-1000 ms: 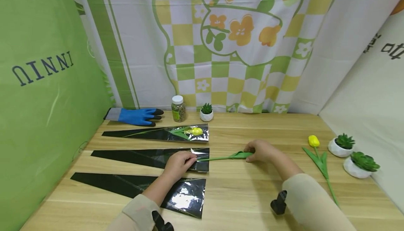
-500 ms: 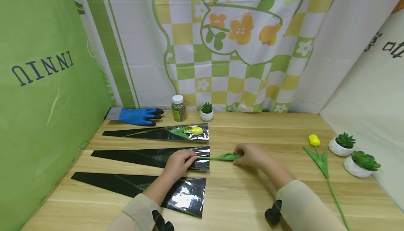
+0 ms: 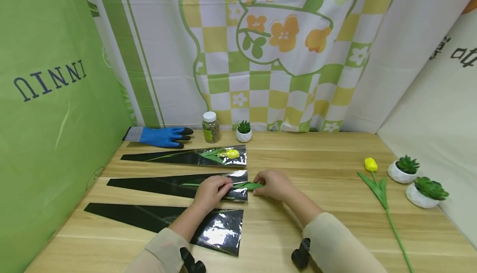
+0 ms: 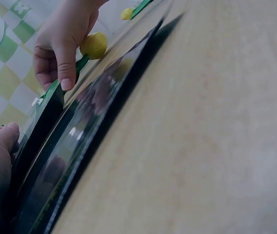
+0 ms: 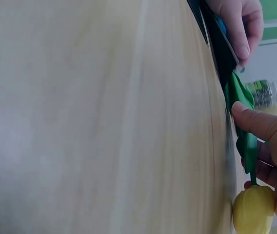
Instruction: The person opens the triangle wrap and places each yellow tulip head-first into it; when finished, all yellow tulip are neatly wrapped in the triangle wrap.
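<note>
Right fingers (image 4: pixel 43 66) grip tulip (image 3: pixel 254 185) | left fingers (image 5: pixel 234 27) pinch middle sleeve (image 3: pixel 160 185) | stem (image 3: pixel 189 184) inside | far sleeve (image 3: pixel 190 159): second tulip (image 3: pixel 232 153)

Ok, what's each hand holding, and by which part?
The right hand holds a yellow tulip by its leaves; left hand pinches the middle black sleeve near its wide end.

tulip (image 5: pixel 247 146): yellow bud, green leaves, stem's in the sleeve (image 3: pixel 164 185), bud poking out | sleeve: middle one, shiny black, kinda tapered, wide end right
</note>
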`<state>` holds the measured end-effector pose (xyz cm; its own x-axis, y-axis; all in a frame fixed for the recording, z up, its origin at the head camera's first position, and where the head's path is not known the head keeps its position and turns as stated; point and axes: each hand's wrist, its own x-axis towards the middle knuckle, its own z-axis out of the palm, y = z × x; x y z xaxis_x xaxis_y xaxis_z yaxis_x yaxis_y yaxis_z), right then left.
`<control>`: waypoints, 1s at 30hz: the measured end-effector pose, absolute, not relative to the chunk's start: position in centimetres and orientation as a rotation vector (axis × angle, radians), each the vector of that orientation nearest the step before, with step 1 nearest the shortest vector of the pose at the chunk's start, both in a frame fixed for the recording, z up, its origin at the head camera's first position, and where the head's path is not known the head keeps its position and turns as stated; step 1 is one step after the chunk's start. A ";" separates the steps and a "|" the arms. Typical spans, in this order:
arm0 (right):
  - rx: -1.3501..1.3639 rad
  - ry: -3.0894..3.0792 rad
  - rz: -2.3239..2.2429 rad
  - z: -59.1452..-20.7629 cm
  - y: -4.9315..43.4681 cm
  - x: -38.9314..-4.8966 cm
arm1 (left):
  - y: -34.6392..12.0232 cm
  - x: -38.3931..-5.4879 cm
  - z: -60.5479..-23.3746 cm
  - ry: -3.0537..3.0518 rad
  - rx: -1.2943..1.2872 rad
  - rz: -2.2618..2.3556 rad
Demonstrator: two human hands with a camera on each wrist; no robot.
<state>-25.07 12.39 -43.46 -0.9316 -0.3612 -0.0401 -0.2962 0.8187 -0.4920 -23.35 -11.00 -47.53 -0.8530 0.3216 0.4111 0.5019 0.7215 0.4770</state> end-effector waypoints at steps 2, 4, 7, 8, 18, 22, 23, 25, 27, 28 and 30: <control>-0.545 2.878 -0.741 -43.5 12.0 -25.1 | -11.0 -23.4 -47.5 -2.628 -0.645 -0.854; -0.568 2.884 -0.735 -43.4 11.9 -25.1 | -10.9 -23.4 -47.4 -2.629 -0.644 -0.857; -0.628 2.901 -0.697 -43.3 12.1 -25.0 | -10.9 -23.4 -47.3 -2.631 -0.644 -0.865; -0.652 2.903 -0.687 -43.2 12.3 -24.9 | -10.9 -23.4 -47.3 -2.632 -0.644 -0.864; -0.586 2.844 -0.836 -43.3 16.2 -24.1 | -11.0 -23.2 -47.2 -2.646 -0.641 -0.869; -0.544 2.767 -1.000 -43.4 18.4 -23.6 | -11.0 -23.2 -47.2 -2.643 -0.643 -0.864; -0.533 2.750 -1.032 -43.4 18.9 -23.5 | -11.0 -23.2 -47.2 -2.644 -0.642 -0.867; -0.514 2.724 -1.062 -43.4 19.8 -23.3 | -11.0 -23.1 -47.2 -2.644 -0.641 -0.867; -0.499 2.713 -1.063 -43.5 20.5 -23.1 | -11.0 -23.1 -47.2 -2.643 -0.639 -0.867; -0.496 2.705 -1.065 -43.5 20.8 -23.0 | -10.9 -23.1 -47.2 -2.642 -0.638 -0.870; -0.504 2.691 -1.065 -43.5 21.1 -22.8 | -10.9 -23.1 -47.2 -2.641 -0.637 -0.869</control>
<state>-22.83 21.14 -43.53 -0.9211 -0.3843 -0.0627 -0.2374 0.6819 -0.6918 -23.11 -10.93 -47.24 -0.8606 0.3182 0.3977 0.4922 0.7203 0.4888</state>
